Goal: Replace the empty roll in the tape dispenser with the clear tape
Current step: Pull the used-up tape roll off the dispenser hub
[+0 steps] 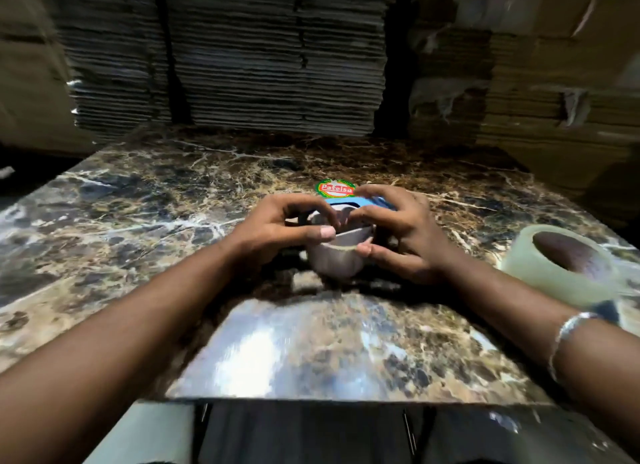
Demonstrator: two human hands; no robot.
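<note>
Head view: at the centre of the frame a pale, empty cardboard tape core (337, 256) is held between both hands, with the blue plastic tape dispenser (367, 202) just behind it, mostly hidden by fingers. The left hand (277, 228) curls round the core's left side, thumb pressed on its rim. The right hand (398, 231) grips the right side, thumb on the rim, fingers arched over the dispenser. Behind the dispenser a round green, red and white label (335, 188) reads "Patelsa". At the right edge, a large roll of clear tape (561, 266) lies on the brown marbled stone surface (156, 200). A silver bracelet (568, 339) circles the right wrist. Stacked flat cardboard (259, 55) fills the upper frame.
</note>
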